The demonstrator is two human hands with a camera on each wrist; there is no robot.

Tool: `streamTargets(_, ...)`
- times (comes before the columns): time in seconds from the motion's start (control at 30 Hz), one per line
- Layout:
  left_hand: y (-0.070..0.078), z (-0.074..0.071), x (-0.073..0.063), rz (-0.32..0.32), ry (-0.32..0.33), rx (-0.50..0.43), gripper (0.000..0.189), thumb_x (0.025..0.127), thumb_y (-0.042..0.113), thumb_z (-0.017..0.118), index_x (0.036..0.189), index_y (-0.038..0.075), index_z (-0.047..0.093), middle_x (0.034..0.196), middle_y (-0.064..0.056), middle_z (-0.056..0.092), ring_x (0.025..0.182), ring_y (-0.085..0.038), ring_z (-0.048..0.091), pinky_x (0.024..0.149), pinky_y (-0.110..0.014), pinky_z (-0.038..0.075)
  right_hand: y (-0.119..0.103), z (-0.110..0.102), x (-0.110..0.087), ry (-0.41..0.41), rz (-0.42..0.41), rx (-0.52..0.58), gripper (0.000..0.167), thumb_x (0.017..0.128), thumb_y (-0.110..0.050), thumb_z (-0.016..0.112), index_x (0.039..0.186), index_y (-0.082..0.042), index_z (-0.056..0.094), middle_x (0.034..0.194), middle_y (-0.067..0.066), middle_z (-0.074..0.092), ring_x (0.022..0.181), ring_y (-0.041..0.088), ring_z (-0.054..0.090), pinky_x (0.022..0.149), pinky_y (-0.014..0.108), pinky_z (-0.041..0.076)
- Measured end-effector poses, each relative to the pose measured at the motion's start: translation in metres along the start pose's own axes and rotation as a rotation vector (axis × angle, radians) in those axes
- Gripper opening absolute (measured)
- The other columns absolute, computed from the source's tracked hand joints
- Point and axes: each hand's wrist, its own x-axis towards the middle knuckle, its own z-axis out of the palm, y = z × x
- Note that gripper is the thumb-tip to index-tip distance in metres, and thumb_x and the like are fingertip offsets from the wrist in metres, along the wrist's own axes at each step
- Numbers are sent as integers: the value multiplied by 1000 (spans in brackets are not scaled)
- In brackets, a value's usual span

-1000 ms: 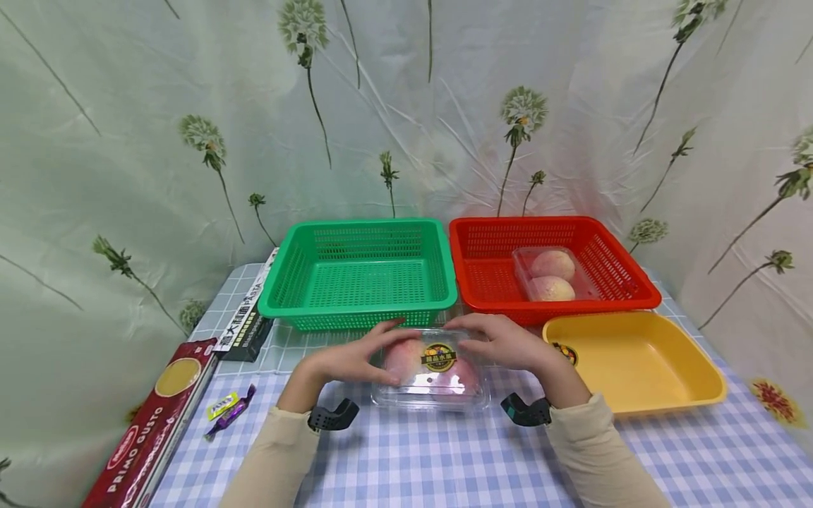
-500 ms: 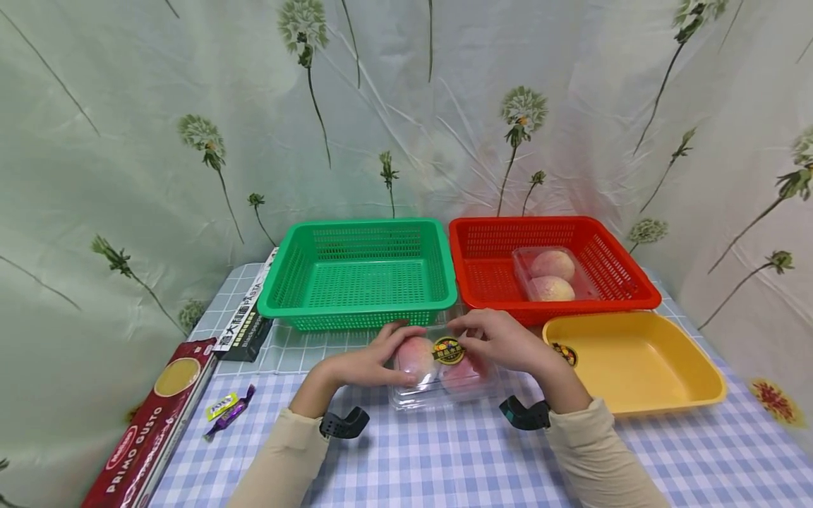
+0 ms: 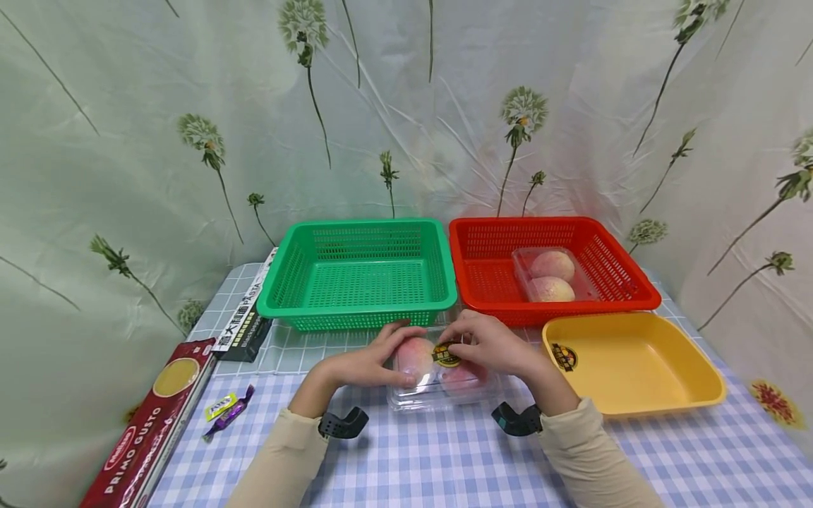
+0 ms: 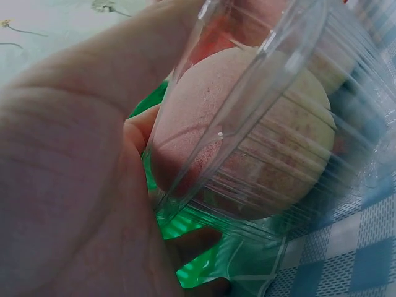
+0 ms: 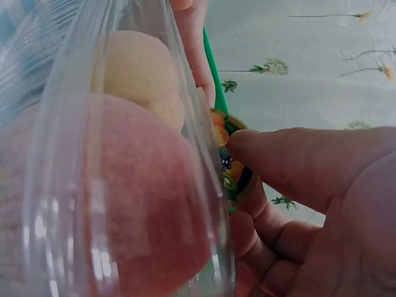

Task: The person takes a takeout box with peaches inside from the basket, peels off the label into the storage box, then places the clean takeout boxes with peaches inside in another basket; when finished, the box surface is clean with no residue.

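Observation:
In front of me on the checked cloth lies a clear plastic fruit box [image 3: 438,399] with two peaches [image 3: 414,358] inside. My left hand [image 3: 371,358] holds the box at its left end, thumb over the near side and fingers at the far side. A round black and gold sticker [image 3: 447,355] with a fruit picture sits on the lid. My right hand [image 3: 492,344] pinches the sticker between thumb and fingers; in the right wrist view the sticker [image 5: 229,158] stands partly off the lid. The left wrist view shows a peach [image 4: 247,136] through the box's wall.
Behind stand a green basket [image 3: 358,310] and a red basket [image 3: 559,306], which holds another box of peaches [image 3: 552,275]. At right is a yellow tray [image 3: 635,367], a similar sticker [image 3: 564,357] on its wall. Pasta packs [image 3: 152,423] and candies [image 3: 229,413] lie left.
The box has shifted right and turned slightly, with my left hand following it. My right hand has come in leftward, and its fingers now pinch the sticker.

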Motion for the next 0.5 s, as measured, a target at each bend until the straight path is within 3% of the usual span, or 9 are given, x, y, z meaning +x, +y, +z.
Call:
streamTargets(0.2, 0, 0, 0, 12, -8, -1, 84, 91, 43, 70, 158, 27, 24, 164, -13, 7, 151, -37, 12, 115, -63, 29, 1, -3, -2, -7, -15, 33, 11, 90, -13, 73, 97, -17, 79, 95, -3, 71, 88, 13, 59, 80, 26, 53)
streamTargets(0.33, -1, 0, 0, 10, -5, -10, 83, 90, 42, 71, 157, 28, 24, 164, -12, 8, 151, -36, 12, 115, -63, 28, 0, -6, -1, -38, -17, 69, 11, 92, -14, 70, 98, -17, 79, 93, -3, 75, 83, 15, 63, 76, 25, 55)
streamTargets(0.5, -1, 0, 0, 10, 2, -2, 81, 90, 41, 71, 156, 34, 25, 164, -12, 8, 150, -36, 13, 115, -63, 29, 2, -16, -3, -70, -20, 247, 15, 96, -18, 66, 104, -11, 77, 96, 5, 76, 85, 19, 67, 79, 26, 57)
